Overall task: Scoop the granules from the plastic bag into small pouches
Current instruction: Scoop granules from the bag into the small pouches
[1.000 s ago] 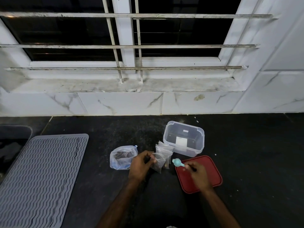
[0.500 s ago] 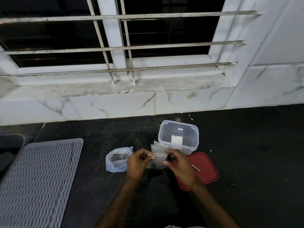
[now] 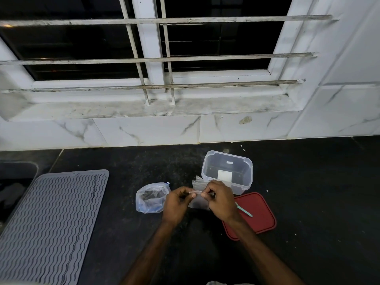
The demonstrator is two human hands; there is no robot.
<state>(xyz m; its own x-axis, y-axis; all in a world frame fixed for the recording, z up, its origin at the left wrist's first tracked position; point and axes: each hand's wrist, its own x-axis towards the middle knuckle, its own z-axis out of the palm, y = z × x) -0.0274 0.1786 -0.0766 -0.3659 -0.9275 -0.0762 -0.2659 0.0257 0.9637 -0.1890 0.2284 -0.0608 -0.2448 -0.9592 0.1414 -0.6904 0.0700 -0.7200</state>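
Both hands pinch the top edge of one small clear pouch [image 3: 199, 202] over the dark counter: my left hand [image 3: 177, 203] at its left corner, my right hand [image 3: 221, 199] at its right corner. Just left of my left hand sits the plastic bag [image 3: 151, 197], open at the top, with dark granules inside. Behind the held pouch, more small pouches [image 3: 197, 182] lean against a clear plastic box. A small teal spoon [image 3: 245, 211] lies on the red lid, close to my right wrist.
The clear plastic box [image 3: 228, 171] stands open behind my hands, and its red lid [image 3: 259, 214] lies flat to the right. A grey ribbed mat [image 3: 49, 223] covers the counter's left side. A marble wall and a barred window rise behind the counter.
My right hand has put the teal spoon down on the red lid and come over to pinch the pouch's top. The left hand has kept hold of the pouch throughout.
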